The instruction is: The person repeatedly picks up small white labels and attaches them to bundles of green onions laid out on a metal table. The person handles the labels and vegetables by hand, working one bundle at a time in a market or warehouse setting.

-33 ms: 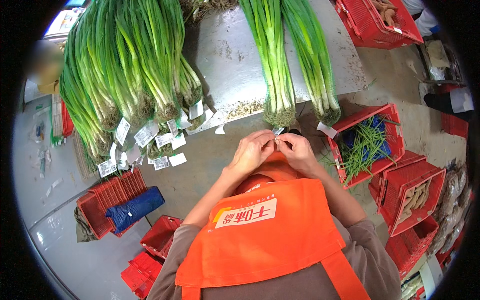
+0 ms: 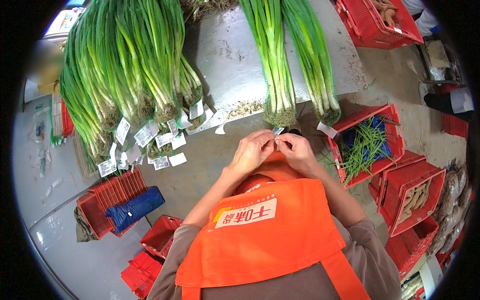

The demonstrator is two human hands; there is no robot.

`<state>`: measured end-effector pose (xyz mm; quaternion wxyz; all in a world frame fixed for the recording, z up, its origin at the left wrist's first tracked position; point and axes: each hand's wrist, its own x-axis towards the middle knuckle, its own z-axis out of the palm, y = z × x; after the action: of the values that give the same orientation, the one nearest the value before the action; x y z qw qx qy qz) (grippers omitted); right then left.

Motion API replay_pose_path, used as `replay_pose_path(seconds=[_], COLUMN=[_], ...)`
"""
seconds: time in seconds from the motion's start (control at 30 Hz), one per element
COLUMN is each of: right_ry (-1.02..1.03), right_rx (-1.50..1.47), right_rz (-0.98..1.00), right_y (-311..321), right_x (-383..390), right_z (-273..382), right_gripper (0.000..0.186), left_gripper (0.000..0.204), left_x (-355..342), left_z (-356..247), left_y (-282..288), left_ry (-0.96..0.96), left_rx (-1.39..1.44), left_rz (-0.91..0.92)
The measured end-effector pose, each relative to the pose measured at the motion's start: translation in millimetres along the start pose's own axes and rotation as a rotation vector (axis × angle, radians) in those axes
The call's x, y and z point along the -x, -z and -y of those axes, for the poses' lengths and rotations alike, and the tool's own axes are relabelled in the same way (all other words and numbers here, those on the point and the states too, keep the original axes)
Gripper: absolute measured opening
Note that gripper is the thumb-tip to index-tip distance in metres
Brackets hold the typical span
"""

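Observation:
My left hand (image 2: pixel 254 149) and my right hand (image 2: pixel 296 149) meet just below the root end of a netted scallion bundle (image 2: pixel 274 75), both pinching at a small white label (image 2: pixel 278 131). A second netted bundle (image 2: pixel 311 65) lies to its right on the steel table (image 2: pixel 215 60), with a white tag (image 2: pixel 327 130) at its roots. On the left, many scallion bundles (image 2: pixel 125 60) are piled with printed white tags (image 2: pixel 146 133) hanging past the table edge.
Red crates stand at right, one with green trimmings (image 2: pixel 364 147), others with tan produce (image 2: pixel 415 200), and at top right (image 2: pixel 380 25). Red crates (image 2: pixel 100 215) and a blue roll (image 2: pixel 132 210) are at lower left. A person (image 2: pixel 50 87) is at far left, another person's leg (image 2: pixel 442 100) at right.

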<state>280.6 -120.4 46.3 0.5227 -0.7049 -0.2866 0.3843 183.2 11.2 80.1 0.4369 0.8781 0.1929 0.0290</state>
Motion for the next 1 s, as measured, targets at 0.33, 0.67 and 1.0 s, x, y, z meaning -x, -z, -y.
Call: replay_pose_path(seconds=[0.33, 0.67, 1.0], right_ry=[-0.031, -0.016, -0.076], right_rx=[-0.046, -0.005, -0.193], right_rz=[0.022, -0.008, -0.046], right_y=[0.4, 0.1, -5.3], right_x=[-1.4, -2.5, -1.5], right_z=[0.8, 9.7, -7.8], right_gripper=[0.016, 0.015, 0.014], left_gripper=[0.016, 0.015, 0.015], left_x=[1.3, 2.6, 3.3], left_z=[-0.2, 4.0, 4.8], left_y=[-0.1, -1.1, -4.5], left_ry=[0.101, 0.089, 0.082], left_rx=[0.202, 0.188, 0.238], left_rz=[-0.016, -0.019, -0.023])
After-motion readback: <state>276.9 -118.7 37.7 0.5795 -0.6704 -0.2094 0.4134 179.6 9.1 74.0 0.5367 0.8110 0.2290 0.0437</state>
